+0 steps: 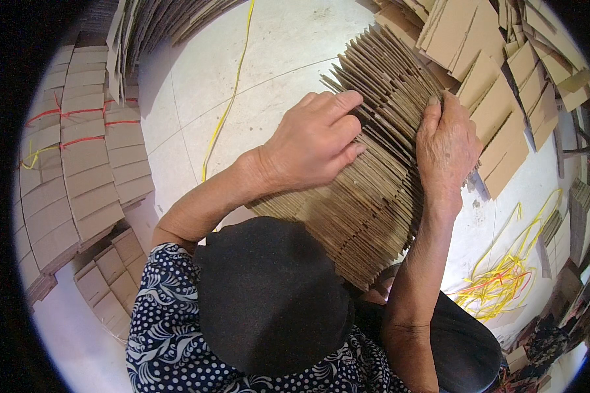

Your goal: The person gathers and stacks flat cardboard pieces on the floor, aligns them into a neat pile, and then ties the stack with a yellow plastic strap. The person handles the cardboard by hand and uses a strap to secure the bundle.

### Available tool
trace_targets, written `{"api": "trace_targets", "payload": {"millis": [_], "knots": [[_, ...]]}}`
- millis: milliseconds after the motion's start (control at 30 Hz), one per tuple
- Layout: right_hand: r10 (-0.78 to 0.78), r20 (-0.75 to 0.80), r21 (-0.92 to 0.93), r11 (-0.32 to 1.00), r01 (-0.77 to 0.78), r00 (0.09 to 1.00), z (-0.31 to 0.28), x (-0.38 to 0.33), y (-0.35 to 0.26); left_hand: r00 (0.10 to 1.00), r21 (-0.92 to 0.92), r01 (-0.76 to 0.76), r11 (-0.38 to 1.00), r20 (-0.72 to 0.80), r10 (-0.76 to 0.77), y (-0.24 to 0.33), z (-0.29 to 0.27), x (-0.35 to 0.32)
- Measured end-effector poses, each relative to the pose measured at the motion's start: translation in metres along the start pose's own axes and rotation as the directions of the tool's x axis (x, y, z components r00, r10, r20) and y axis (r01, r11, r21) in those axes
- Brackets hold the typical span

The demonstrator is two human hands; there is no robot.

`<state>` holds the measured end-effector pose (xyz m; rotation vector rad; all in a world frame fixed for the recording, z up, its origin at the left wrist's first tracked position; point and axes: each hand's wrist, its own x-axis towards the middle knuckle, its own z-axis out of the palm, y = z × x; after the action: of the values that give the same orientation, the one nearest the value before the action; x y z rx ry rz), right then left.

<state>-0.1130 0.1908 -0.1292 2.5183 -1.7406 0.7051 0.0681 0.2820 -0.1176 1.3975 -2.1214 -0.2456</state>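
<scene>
A long row of flat brown cardboard sheets stands on edge before me, packed closely, with a dark gap across it near my hands. My left hand lies over the left side of that gap. Its fingers are curled in, with the tips at the sheet edges, and what they may grip is hidden. On the right side, my right hand grips the ends of the cardboard sheets, thumb on top and fingers down the outer side. The row's near end is partly hidden by my black cap.
Tied cardboard stacks with red string rise at the left. Yellow straps lie tangled on the pale floor at the right, and one yellow strap crosses it ahead. Larger cardboard pieces lean at the far right.
</scene>
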Motion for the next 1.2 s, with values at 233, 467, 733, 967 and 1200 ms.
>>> {"api": "trace_targets", "payload": {"millis": [233,467,733,967,1200], "knots": [[0.008,0.021,-0.005,1.0,-0.008,1.0,0.001,-0.001,0.0,0.999,0.043,0.005,0.999,0.032,-0.006,0.002,-0.002,0.006],[-0.002,0.014,0.03,1.0,0.001,1.0,0.001,0.0,0.002,1.0,0.005,0.016,1.0,0.022,-0.016,-0.001,0.0,0.007],[0.009,0.031,0.014,1.0,-0.01,0.999,0.001,0.001,0.003,1.0,-0.004,0.017,1.0,-0.004,-0.017,-0.001,0.0,0.009],[0.006,0.043,0.01,1.0,-0.007,0.999,-0.001,0.001,0.002,0.999,0.017,0.026,1.0,0.028,-0.027,-0.003,0.001,0.01],[0.0,0.044,0.036,0.999,-0.002,0.999,-0.003,0.003,0.002,0.998,0.071,0.021,0.997,0.05,-0.025,-0.002,-0.001,0.014]]}}
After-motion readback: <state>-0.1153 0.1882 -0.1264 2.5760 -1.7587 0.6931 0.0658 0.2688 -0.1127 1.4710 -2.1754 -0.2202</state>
